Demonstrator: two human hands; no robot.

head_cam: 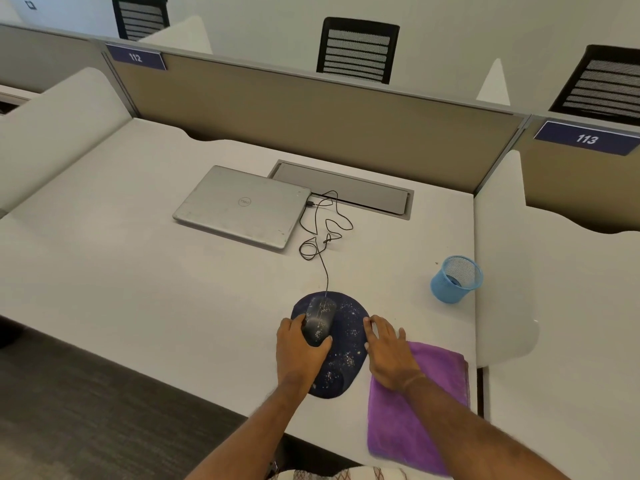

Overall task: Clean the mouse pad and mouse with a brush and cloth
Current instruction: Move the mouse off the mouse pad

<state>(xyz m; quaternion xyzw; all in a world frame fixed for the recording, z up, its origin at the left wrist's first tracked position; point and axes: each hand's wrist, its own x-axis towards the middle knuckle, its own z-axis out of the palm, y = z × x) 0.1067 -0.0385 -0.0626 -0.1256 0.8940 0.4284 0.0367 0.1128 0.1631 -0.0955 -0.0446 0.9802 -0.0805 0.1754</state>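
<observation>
Two hands: left hand (300,351) cups mouse (319,323); right hand (388,351) flat, empty, at mouse pad (346,344) edge.

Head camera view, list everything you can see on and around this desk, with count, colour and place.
mouse pad: one, dark blue, speckled with pale debris, near desk edge
mouse: one, black, dusty, on the pad's left part
cable: one, black, looping from mouse to laptop
laptop: one, silver, closed, mid desk
cloth: one, purple, right of the pad
mesh cup: one, blue, far right of desk
cable tray lid: one, grey, behind laptop
chairs: three, black, beyond the partition
number signs: two, blue, 112 and 113
desk: one, white
hands: left hand gripping the mouse; right hand flat at the pad's right edge
</observation>
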